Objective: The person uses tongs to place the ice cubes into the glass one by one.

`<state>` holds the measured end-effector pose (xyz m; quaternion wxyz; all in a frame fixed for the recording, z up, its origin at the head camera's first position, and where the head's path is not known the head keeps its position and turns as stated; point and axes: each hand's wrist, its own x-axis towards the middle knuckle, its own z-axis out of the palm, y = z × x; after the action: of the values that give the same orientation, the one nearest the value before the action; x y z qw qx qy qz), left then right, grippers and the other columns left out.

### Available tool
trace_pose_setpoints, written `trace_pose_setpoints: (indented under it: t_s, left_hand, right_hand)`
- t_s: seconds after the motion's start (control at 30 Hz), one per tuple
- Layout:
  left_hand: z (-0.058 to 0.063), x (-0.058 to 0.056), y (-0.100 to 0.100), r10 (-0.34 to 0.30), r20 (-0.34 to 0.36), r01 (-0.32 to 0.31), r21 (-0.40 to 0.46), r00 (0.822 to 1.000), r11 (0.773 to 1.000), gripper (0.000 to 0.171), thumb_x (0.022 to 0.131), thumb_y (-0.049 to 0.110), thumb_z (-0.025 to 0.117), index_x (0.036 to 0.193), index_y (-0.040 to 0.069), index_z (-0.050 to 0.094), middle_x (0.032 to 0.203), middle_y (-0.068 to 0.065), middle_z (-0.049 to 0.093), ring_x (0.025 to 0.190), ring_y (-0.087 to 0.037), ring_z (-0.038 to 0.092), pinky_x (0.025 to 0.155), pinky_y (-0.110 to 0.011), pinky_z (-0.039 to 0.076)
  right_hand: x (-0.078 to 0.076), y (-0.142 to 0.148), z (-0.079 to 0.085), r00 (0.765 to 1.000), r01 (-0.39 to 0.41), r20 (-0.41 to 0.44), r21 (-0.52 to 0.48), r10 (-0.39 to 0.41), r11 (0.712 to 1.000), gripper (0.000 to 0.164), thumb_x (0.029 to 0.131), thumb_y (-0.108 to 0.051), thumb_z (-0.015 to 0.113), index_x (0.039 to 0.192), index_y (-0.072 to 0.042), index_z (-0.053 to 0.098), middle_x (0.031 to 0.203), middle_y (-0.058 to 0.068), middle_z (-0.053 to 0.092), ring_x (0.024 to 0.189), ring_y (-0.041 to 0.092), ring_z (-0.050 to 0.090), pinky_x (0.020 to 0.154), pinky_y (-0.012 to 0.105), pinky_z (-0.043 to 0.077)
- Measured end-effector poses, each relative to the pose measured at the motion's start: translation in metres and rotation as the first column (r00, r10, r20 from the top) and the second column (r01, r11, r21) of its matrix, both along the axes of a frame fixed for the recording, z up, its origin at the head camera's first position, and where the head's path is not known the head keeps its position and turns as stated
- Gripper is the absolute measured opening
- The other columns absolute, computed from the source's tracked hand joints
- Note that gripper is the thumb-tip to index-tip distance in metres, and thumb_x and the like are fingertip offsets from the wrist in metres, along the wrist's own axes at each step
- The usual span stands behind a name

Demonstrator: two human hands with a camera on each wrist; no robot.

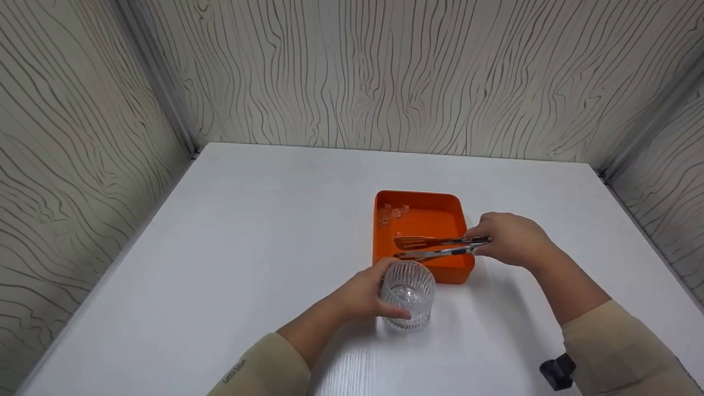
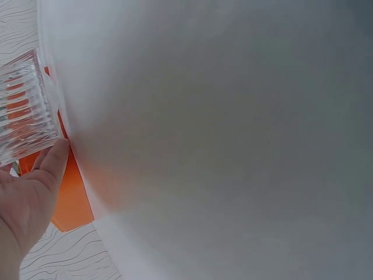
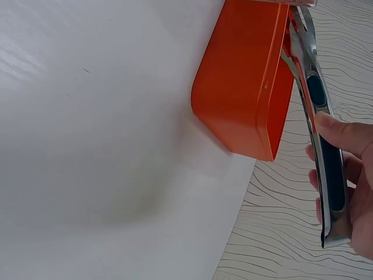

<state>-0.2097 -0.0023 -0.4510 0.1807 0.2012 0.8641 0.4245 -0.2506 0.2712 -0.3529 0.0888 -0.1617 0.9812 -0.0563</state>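
Observation:
My left hand (image 1: 360,294) grips a clear ribbed drinking glass (image 1: 408,297) from its left side, thumb across the near face. The glass is at the near edge of an orange tray (image 1: 423,223), and a few clear pieces seem to show in its bottom. In my right hand (image 1: 511,239) are metal tongs (image 1: 440,250), gripped by the handles; their slotted ends are spread apart over the tray. Several small clear cubes (image 1: 397,212) lie in the tray's far left part. The right wrist view shows the thumb pressing the tongs' dark grip (image 3: 332,169).
A white table (image 1: 264,231) spreads around the tray. Wood-patterned panels (image 1: 352,77) rise behind it and at both sides. A small black object (image 1: 557,371) shows at the right sleeve.

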Motion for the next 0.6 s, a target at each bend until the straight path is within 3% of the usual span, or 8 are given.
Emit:
trace_pose_setpoints:
  t_s: [0.4,0.6]
  left_hand:
    - [0.0,0.001,0.001,0.011,0.005,-0.011,-0.01,1.0,1.0,0.083,0.058,0.046,0.082,0.124,0.047,0.032,0.119,0.016,0.05,0.113,-0.01,0.048,0.095,-0.039,0.043]
    - [0.0,0.0,0.001,0.012,0.007,-0.012,-0.012,1.0,1.0,0.086,0.057,0.047,0.082,0.126,0.047,0.031,0.12,0.016,0.05,0.113,-0.01,0.047,0.095,-0.039,0.042]
  right_hand:
    - [-0.004,-0.011,-0.015,0.999,-0.014,0.036,0.009,0.014,1.0,0.014,0.077,-0.015,0.071,0.085,-0.027,0.072,0.071,-0.003,0.051,0.064,0.016,0.047,0.055,0.028,0.039]
    - [-0.005,-0.013,-0.018,1.0,0.02,0.021,0.02,-0.021,1.0,0.02,0.079,-0.016,0.07,0.097,-0.022,0.072,0.073,-0.001,0.052,0.066,0.017,0.047,0.056,0.029,0.041]
